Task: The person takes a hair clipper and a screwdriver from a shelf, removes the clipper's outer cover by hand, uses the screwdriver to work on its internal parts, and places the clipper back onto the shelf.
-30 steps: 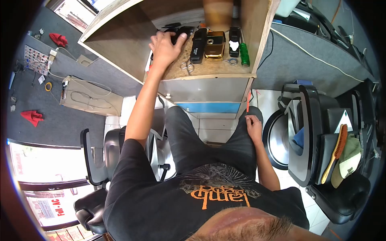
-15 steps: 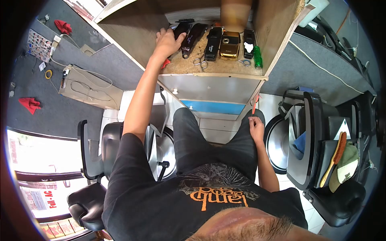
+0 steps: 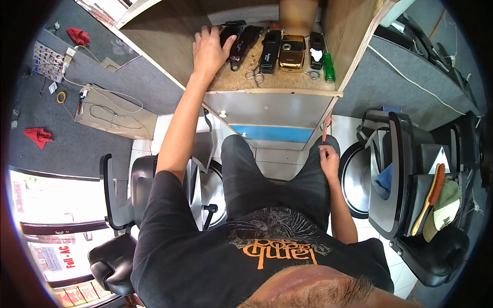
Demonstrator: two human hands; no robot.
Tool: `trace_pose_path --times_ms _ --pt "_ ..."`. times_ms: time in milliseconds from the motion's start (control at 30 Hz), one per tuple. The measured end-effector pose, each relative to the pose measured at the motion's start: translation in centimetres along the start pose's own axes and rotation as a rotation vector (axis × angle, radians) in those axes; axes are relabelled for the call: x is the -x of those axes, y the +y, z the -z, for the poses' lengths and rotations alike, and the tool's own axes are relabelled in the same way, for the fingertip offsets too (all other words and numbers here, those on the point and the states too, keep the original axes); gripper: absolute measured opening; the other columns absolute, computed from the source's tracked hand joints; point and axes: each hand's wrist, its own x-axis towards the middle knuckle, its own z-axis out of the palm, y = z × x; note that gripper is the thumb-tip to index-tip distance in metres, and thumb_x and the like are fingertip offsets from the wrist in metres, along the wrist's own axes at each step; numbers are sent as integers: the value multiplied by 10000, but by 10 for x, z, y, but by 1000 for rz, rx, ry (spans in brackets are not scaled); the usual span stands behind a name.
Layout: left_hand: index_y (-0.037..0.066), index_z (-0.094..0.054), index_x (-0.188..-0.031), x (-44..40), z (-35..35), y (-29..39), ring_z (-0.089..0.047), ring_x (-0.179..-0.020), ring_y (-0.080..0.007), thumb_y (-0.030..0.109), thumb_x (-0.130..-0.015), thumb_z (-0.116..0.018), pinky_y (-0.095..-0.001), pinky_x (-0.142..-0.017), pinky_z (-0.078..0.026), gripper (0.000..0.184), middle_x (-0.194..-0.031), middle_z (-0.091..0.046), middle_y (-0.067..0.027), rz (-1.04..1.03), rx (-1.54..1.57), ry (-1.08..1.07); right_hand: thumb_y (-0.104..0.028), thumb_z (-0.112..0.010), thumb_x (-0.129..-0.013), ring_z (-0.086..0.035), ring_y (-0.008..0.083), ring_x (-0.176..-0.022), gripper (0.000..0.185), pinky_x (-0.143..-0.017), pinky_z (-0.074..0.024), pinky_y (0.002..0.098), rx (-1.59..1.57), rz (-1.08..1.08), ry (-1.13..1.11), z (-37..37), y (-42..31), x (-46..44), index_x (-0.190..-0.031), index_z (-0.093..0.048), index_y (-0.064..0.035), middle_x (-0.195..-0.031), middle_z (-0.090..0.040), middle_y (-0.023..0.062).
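My left hand reaches into the left side of the cabinet shelf, fingers spread. Its thumb lies across the lower part of a black hair clipper; what is under the palm is hidden. To the right lie a dark maroon clipper, a black clipper, a gold shaver and a small black trimmer. Scissors rest in front. Above my right knee, my right hand is closed, pinching the lower end of a thin tool with an orange-red handle.
A green bottle-like item stands by the shelf's right wall. Below the shelf are a grey drawer and a blue drawer. Barber chairs flank me; a wooden-handled brush and a cap lie on the right one.
My left hand has moved slightly left and farther into the shelf, spreading its fingers. The red scrap by its wrist is now covered. My right hand has hardly moved.
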Motion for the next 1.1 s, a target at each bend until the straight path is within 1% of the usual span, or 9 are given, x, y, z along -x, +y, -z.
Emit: trace_pose_path --times_ms 133,167,300,400,600,733,933,1033,1100 --pt "26 -733 -1156 -4 18 22 -614 -1061 -395 467 -953 -731 -494 -911 -499 485 -1143 -672 -185 -67 26 38 -171 -633 -1026 -682 291 -738 215 -743 -544 410 14 -22 -11 0 1 -1 -1031 -763 0 -907 -718 152" --pt "20 -749 -1106 -4 21 28 -625 -1039 -384 499 -948 -724 -480 -901 -495 505 -1051 -722 -172 -96 56 20 -171 -634 -1025 -678 288 -731 214 -737 -542 407 15 -12 -5 0 2 0 -1031 -763 1 -903 -716 153" --pt "-26 -748 -1194 6 23 42 -657 -998 -364 551 -949 -700 -465 -913 -521 629 -955 -786 -170 -150 -96 -162 -169 -637 -1023 -668 279 -709 213 -717 -534 400 8 -11 -2 -1 3 -1 -1032 -764 2 -889 -710 155" --pt "-23 -743 -1184 7 16 48 -671 -1012 -384 518 -959 -689 -478 -916 -525 589 -942 -785 -190 -91 -104 -246 -167 -635 -1023 -668 275 -705 214 -713 -533 400 -2 -16 5 0 0 -1 -1038 -764 3 -886 -708 158" --pt "-57 -716 -1066 1 7 67 -677 -1010 -422 488 -971 -668 -513 -916 -517 556 -914 -766 -238 -53 -66 -262 -167 -628 -1025 -669 281 -707 219 -715 -534 405 -22 5 11 -1 0 -1 -1045 -764 3 -886 -706 167" --pt "-57 -709 -1030 -1 -11 68 -686 -979 -421 474 -988 -648 -532 -876 -510 536 -839 -741 -265 -113 -60 -136 -173 -626 -1027 -669 287 -707 223 -715 -534 411 -21 3 8 1 0 1 -1045 -765 0 -885 -705 169" --pt "-39 -706 -1030 -12 -29 71 -688 -973 -405 516 -997 -641 -526 -844 -510 559 -935 -760 -225 -93 -122 -58 -162 -635 -1021 -660 284 -692 207 -699 -527 412 -20 23 19 -1 2 -1 -1039 -765 -1 -879 -703 167" --pt "11 -721 -1103 -12 -25 72 -669 -976 -368 508 -1002 -649 -494 -871 -492 513 -1006 -751 -153 -104 -109 11 -151 -642 -1018 -655 276 -685 195 -689 -523 406 -34 9 28 0 0 0 -1034 -764 0 -875 -701 163" --pt "56 -720 -1164 -8 -5 73 -642 -983 -340 490 -1000 -664 -466 -896 -468 468 -1032 -723 -116 -191 92 -36 -147 -644 -1017 -655 275 -684 191 -684 -522 402 -38 -5 22 2 -1 0 -1031 -763 2 -875 -701 163"
